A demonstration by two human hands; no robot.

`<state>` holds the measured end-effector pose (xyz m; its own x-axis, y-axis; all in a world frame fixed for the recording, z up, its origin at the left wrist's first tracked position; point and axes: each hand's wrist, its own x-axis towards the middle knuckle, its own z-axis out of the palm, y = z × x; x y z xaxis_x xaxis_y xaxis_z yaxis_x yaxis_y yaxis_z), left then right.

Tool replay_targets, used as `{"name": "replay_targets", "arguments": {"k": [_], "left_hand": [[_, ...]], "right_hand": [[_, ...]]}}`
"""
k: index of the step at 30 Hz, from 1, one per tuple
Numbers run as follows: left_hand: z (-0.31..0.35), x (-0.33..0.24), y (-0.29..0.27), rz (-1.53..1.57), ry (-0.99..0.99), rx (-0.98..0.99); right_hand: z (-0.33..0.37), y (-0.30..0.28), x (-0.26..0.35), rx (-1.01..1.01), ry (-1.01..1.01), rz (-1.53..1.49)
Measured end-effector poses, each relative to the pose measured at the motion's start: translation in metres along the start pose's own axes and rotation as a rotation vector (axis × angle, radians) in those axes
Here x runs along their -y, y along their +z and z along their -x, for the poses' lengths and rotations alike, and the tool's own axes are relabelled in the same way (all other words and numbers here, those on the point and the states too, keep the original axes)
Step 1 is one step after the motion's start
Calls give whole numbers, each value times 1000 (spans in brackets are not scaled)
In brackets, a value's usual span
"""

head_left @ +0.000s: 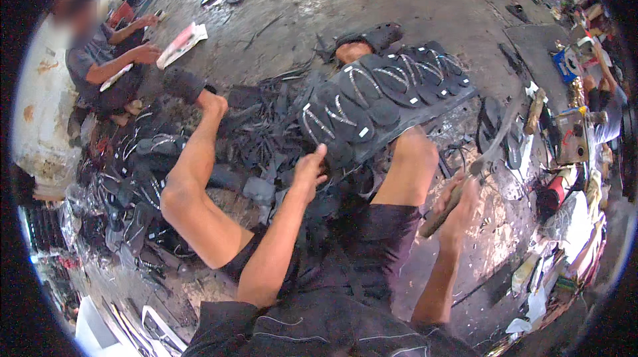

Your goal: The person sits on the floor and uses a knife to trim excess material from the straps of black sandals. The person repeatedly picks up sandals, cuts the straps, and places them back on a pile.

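A dark board (425,115) lies across my right thigh, bearing a row of black flip-flops (372,101) with glittery straps and small white labels. At the board's near left corner my left hand (309,174) is closed round something dark, its thumb pointing up; what it grips is mostly hidden. Off to the right of my right knee, my right hand (458,211) is closed round the thick brownish handle of a hand tool (435,221). A long grey part, smeared by motion, extends up and right from that hand; whether it belongs to the tool I cannot tell.
Black scraps (266,111) and more strapped sandals (126,224) are heaped to my left. A person (100,58) sits at the far left beside a white-and-pink packet (183,44). Two black soles (498,127), a wooden stick (534,111) and a box (571,136) lie right.
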<state>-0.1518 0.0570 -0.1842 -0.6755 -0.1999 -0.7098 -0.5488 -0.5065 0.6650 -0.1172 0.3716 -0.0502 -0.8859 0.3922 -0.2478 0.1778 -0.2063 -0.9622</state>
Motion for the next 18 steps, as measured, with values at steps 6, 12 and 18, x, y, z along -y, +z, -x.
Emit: {"name": "replay_targets", "arguments": {"k": [6,12,18], "left_hand": [[-31,4,37,-58,269,-140],[47,-113,-5,-86,297,-101],[69,-122,-14,-140,259,-144]], "right_hand": [[35,26,-26,205,31,273],[72,52,-37,715,157,458],[81,97,-62,813,176,644]]}}
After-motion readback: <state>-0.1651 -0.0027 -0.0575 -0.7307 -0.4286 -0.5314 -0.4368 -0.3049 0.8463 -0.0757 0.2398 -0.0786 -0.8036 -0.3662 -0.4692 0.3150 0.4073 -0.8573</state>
